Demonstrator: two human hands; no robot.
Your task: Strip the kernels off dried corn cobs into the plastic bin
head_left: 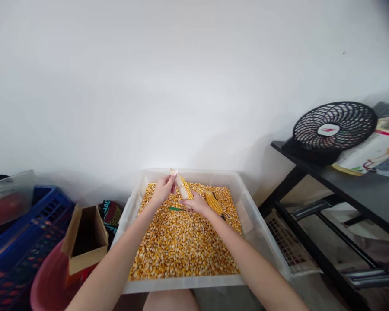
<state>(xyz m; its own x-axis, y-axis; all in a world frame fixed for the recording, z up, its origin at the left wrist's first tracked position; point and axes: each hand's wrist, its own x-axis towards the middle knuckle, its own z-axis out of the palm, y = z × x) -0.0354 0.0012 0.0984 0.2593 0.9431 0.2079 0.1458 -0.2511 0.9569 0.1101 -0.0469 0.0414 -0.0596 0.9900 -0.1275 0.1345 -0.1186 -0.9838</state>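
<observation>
Landmark: a translucent plastic tub (256, 216), against the white wall (188, 86), its near rim above the person's leg (171, 301).
Corn cob: this half-stripped cob (187, 188) is held over the far part of the tub, tilted, its upper end leaning left; a pale bare strip runs beside the remaining yellow rows.
Left hand: above the tub's far left part, this hand (164, 188) has its grip closed by the fingertips on the cob's upper end.
Right hand: over the tub's far middle, this hand (197, 203) has its grip clamped around the cob's lower end.
Loose corn kernels: yellow and whitish kernels (181, 248) spread thickly across the tub's floor.
Second cob: a cob still covered in kernels (213, 202) lies in the tub's far right part.
Green item: a slim green piece (174, 209) rests on the kernels inside the tub, below the hands; what it is cannot be told.
Left of the tub: an open cardboard box (88, 260), a red basin (43, 283) and a blue plastic crate (53, 207).
Right of the tub: a black-framed rack (330, 185) bearing a black fan (335, 138).
</observation>
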